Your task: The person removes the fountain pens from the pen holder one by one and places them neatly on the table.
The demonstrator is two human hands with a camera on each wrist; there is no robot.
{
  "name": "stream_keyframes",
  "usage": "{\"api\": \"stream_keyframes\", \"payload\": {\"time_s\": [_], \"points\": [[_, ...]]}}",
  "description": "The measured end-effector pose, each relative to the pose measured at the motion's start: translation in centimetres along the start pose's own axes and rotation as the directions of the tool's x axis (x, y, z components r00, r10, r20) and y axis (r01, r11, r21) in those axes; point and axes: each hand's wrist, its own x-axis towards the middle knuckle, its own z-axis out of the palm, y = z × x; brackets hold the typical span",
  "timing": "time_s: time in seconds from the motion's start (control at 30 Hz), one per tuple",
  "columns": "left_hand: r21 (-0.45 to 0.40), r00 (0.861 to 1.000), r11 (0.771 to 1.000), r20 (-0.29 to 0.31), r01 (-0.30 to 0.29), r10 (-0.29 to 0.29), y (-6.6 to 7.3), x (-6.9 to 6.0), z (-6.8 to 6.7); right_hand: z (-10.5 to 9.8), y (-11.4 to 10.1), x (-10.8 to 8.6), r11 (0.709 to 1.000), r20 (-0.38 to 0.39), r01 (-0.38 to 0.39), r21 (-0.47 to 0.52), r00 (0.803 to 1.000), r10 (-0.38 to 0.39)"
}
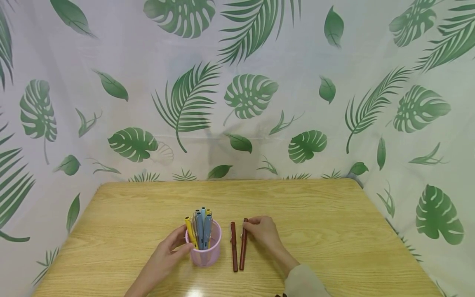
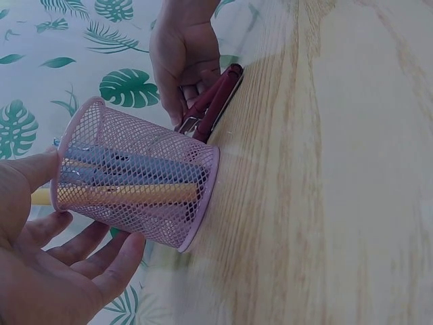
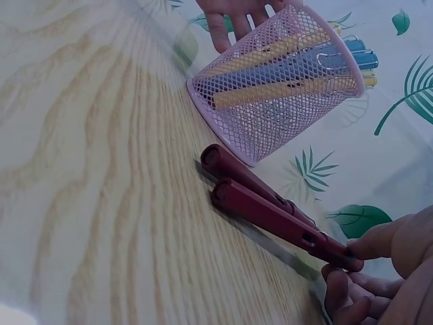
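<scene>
A pink mesh cup (image 1: 205, 258) stands on the table with several yellow and blue pens (image 1: 200, 229) upright in it. My left hand (image 1: 165, 258) holds the cup's left side, thumb near the rim and fingers around the wall, as the left wrist view (image 2: 135, 176) shows. To the right of the cup lie two dark red pens, the left one (image 1: 233, 247) untouched. My right hand (image 1: 265, 234) pinches the far end of the right one (image 1: 243, 249) between thumb and fingers; in the right wrist view its other end (image 3: 264, 213) is close to the table.
The wooden table (image 1: 315, 214) extends to both sides and behind the cup. A white cloth with green leaf prints (image 1: 251, 95) hangs behind the table's far edge and at both sides.
</scene>
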Motion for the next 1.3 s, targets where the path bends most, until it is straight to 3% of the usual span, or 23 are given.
{"api": "stream_keyframes", "payload": {"time_s": [0.7,1.3], "points": [[0.012,1.0,1.0,0.002,0.003,-0.003,-0.01,0.02,-0.08,0.62,0.37,0.05,1.0,-0.019,-0.019,-0.004,1.0,0.019],[-0.001,1.0,1.0,0.011,-0.01,0.01,-0.05,-0.13,-0.09,0.32,0.13,-0.55,0.998,-0.019,-0.007,0.07,1.0,0.009]]}}
